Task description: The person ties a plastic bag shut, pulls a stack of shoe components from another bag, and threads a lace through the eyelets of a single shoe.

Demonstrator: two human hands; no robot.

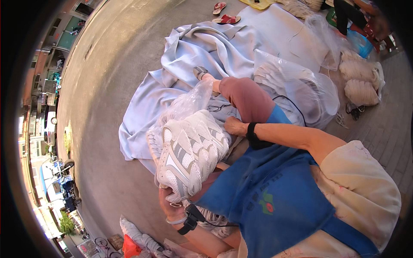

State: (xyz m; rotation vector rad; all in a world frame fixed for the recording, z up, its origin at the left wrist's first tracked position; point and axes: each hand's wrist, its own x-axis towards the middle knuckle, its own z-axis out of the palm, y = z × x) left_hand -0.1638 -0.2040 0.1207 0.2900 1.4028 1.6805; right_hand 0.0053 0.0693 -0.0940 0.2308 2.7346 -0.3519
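Note:
A stack of white and grey sneaker uppers (193, 150), nested one over another, rests across my lap. My left hand (171, 202) is wrapped round the lower end of the stack, its fingers partly hidden beneath the uppers. By the stack's upper right edge is my right hand (235, 126), with the fingers curled in; whatever they pinch, if anything, is hidden. Clear plastic wrap (189, 102) lies behind the stack. A blue apron (275, 206) covers my front, and my bent knee (247, 96) rises beyond the right hand.
Pale blue cloth (146, 107) spreads over the ground. A clear bag of uppers (297, 86) stands beyond my knee, with beige bundles (361, 81) to its right. Red sandals (226, 19) lie at the far edge. Another person (352, 17) sits at the top right.

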